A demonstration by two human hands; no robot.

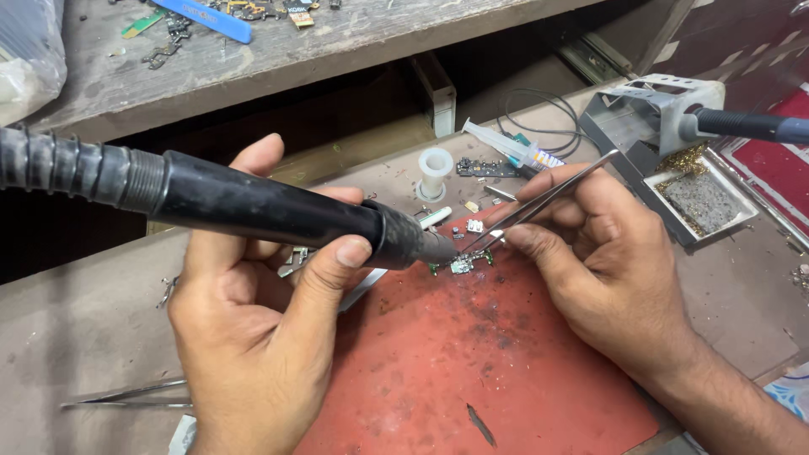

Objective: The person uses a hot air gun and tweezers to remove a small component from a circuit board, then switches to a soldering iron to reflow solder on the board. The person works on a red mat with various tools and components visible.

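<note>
My left hand [261, 329] grips a black hot-air wand [253, 209] with a ribbed hose, its metal nozzle pointing right at a tiny green circuit board [462, 266] on the red work mat [472, 362]. My right hand [598, 261] pinches slim metal tweezers [539, 202], whose tips reach down to the small board beside the nozzle. A small white component [474, 226] lies just above the board.
A soldering iron stand [666, 126] with a sponge tray and iron sits at the right. A syringe [510, 150], a white spool [435, 171] and a small dark board lie behind the mat. Spare tweezers [126, 394] lie at the left front. A shelf with parts is above.
</note>
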